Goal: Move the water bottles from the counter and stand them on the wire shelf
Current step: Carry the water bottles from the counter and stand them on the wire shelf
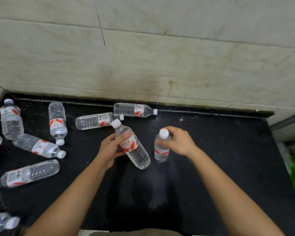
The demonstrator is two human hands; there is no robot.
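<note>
- Black counter [220, 150] holds every bottle in view, under a pale tiled wall [160, 57].
- Left hand [110, 149] wraps its fingers round a tilted bottle [136, 150], cap pointing to 11 o'clock.
- Right hand [179, 142] grips the neck of an upright bottle [161, 152], at 3 o'clock from the tilted one.
- Lying bottle [95, 120] rests at 12 o'clock from the left hand, and scattered bottles [57, 122] lie toward 9 o'clock.
</note>
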